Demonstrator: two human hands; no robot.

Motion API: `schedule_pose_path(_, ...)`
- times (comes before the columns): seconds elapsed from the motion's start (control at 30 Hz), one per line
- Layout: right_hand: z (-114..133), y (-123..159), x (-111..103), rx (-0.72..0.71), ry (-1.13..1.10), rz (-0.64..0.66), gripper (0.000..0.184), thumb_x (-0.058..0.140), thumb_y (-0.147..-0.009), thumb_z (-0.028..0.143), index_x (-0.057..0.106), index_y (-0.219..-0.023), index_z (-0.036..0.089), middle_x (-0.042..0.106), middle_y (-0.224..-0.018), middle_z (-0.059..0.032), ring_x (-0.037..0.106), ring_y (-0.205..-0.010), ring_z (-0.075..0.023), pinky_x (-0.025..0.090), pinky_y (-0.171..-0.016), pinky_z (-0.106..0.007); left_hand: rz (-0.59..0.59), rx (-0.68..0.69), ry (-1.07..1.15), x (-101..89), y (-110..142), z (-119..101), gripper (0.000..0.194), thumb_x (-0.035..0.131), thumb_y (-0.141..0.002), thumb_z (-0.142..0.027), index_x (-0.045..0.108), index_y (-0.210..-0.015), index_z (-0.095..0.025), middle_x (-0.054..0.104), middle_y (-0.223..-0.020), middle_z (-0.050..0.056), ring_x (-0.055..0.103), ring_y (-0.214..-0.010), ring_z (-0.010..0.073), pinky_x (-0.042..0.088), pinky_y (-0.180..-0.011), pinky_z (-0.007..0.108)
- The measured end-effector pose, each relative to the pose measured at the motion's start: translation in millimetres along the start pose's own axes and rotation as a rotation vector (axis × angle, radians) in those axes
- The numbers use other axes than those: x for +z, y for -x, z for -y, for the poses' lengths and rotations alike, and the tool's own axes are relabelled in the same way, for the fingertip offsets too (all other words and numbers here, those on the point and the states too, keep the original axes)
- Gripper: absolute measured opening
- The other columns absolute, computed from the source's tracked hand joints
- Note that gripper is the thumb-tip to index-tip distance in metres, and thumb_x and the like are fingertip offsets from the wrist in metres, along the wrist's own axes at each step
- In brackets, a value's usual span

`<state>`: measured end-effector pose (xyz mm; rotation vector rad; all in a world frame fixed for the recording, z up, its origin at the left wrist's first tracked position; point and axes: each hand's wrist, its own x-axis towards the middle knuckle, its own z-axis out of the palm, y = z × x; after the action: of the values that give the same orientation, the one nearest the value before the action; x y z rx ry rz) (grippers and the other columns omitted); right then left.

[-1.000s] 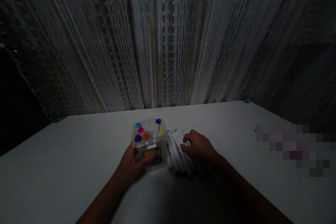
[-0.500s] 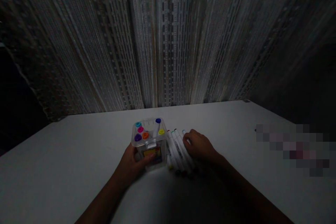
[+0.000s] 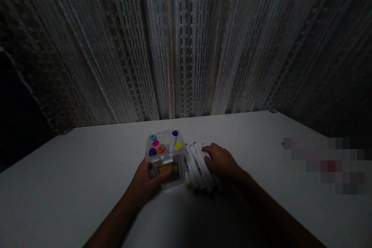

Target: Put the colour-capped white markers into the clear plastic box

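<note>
My left hand point(image 3: 149, 182) is wrapped round a clear plastic box point(image 3: 180, 170), its thumb across the coloured label on the front. Several markers stand in the box, with light blue, pink, purple, orange, yellow and dark blue caps on top. The dark blue-capped marker point(image 3: 173, 141) leans. Right beside the box, several white markers point(image 3: 197, 164) lie side by side on the table, tips pointing away from me. At their right edge, my right hand point(image 3: 219, 161) has its fingers closed on a light blue-tipped marker point(image 3: 204, 145), mostly hidden behind the fingers.
The white table point(image 3: 87, 174) reaches back to a striped, textured curtain point(image 3: 174, 46). A blurred-out patch point(image 3: 325, 164) covers something at the table's right side. The scene is dim, and a shadow falls on the table in front of me.
My right hand's fingers curled in at the light blue-tipped marker, then stretched slightly towards it again. My left hand and the box have hardly moved.
</note>
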<state>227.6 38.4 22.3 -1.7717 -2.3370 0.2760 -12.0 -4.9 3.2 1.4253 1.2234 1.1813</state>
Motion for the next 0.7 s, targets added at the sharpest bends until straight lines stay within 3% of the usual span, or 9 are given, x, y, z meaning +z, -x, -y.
schedule_pose_path(0.23,4.1,0.1,-3.6,0.022,0.014,0.014,0.038,0.037,-0.082,0.019,0.058,-0.113,0.016,0.059,-0.105,-0.0122,0.056,-0.093,-0.0209,0.038,-0.079,-0.029,0.011,0.038,0.011,2.7,0.4,-3.3,0.041,0.07,-0.066,-0.038,0.06,-0.096,-0.012,0.063,-0.113,0.014,0.06,-0.103,0.0293,0.049,-0.087,0.04)
schedule_pose_path(0.47,2.0,-0.4,-1.4,0.007,0.015,0.004,0.036,0.035,-0.084,0.023,0.06,-0.11,0.016,0.06,-0.102,-0.0118,0.057,-0.09,-0.0198,0.038,-0.076,-0.028,0.002,0.006,0.009,1.5,-0.4,-1.1,0.053,0.073,-0.062,-0.04,0.058,-0.104,-0.01,0.063,-0.114,0.015,0.06,-0.103,0.0306,0.051,-0.085,0.041)
schedule_pose_path(0.7,4.5,0.0,-3.1,-0.03,0.025,0.015,0.035,0.033,-0.086,0.028,0.061,-0.105,0.018,0.06,-0.097,-0.0096,0.056,-0.084,-0.018,0.036,-0.072,-0.027,-0.006,0.037,-0.013,2.0,1.1,-4.0,0.041,0.072,-0.063,-0.04,0.062,-0.091,-0.012,0.063,-0.114,0.014,0.06,-0.103,0.0296,0.048,-0.088,0.041)
